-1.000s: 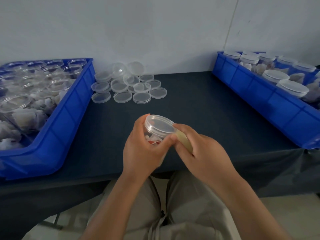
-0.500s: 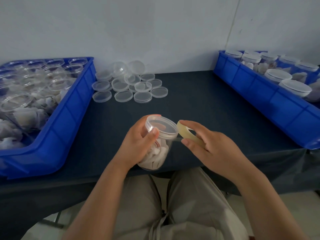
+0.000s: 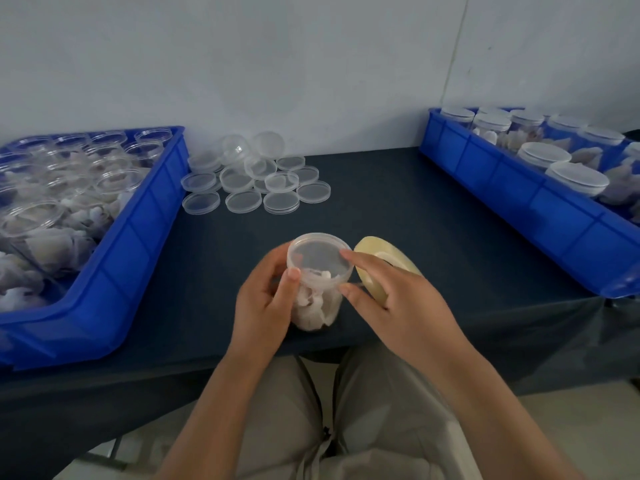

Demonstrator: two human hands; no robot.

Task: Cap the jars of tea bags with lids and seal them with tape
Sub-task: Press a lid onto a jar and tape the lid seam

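Clear plastic is showing tea bags inside the jar point(image 3: 317, 303), low in the middle of the frame by the front edge of the worktop point(image 3: 398, 209), with its lid point(image 3: 318, 256) already sitting on top. The left hand point(image 3: 263, 306) is curling round the jar's side, and the right hand point(image 3: 401, 306) is holding the yellowish tape roll point(image 3: 372, 245) just right of the lid, forefinger touching the rim. Sealing is seemingly in hand. Next, the tape likely needs drawing round the lid seam while the jar is turning. The blue bin point(image 3: 519, 202) at the right is holding capped jars.
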